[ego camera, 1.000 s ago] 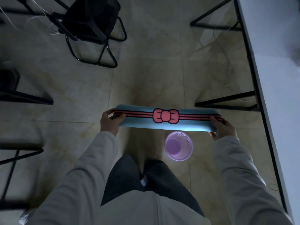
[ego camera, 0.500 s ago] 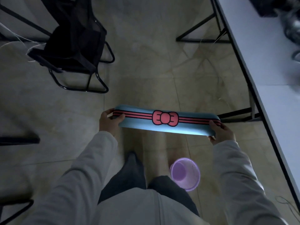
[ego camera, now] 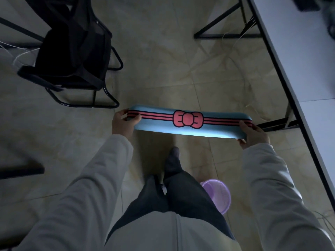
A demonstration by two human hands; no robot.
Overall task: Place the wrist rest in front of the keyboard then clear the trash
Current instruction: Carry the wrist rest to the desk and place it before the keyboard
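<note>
Wrist rest (ego camera: 188,123) hangs level between the two hands while the purple basket (ego camera: 218,195) has slid back beside the person's legs and the table (ego camera: 290,57) has drawn closer, so the carry toward the keyboard seems underway. Left hand (ego camera: 123,124) and right hand (ego camera: 253,135) each pinch one end, arms stretched forward, chair (ego camera: 72,51) beyond the left hand.

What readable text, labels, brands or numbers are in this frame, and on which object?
None readable.
Wrist rest: only a pink bow graphic and pink stripes, no lettering; left hand and right hand cover its ends.
Purple basket, black chair, white table: no visible print.
Dark items at the table's far corner are blurred; any markings cannot be made out.
</note>
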